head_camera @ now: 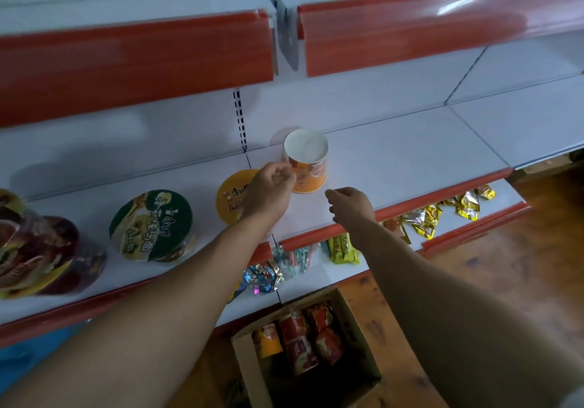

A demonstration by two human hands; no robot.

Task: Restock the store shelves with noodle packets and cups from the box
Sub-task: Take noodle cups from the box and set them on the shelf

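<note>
1. Cardboard box [357,338] on floor, nearest camera, below both forearms; red and orange noodle cups [303,341] packed inside.
2. Lower shelf [319,278] beneath the wrists: foil candies [264,276], green packets [343,248], yellow packets [455,211].
3. Right hand [350,202] over shelf edge, fingers loosely curled, empty, just right of orange cup [308,164].
4. Left hand [270,191] fingers curled, knuckles at the cup's left side; contact unclear. Covers part of orange-lidded bowl [232,195].
5. Orange cup stands upside down, beyond both hands' fingertips.
6. Green bowl [151,226] well left of left hand.
</note>
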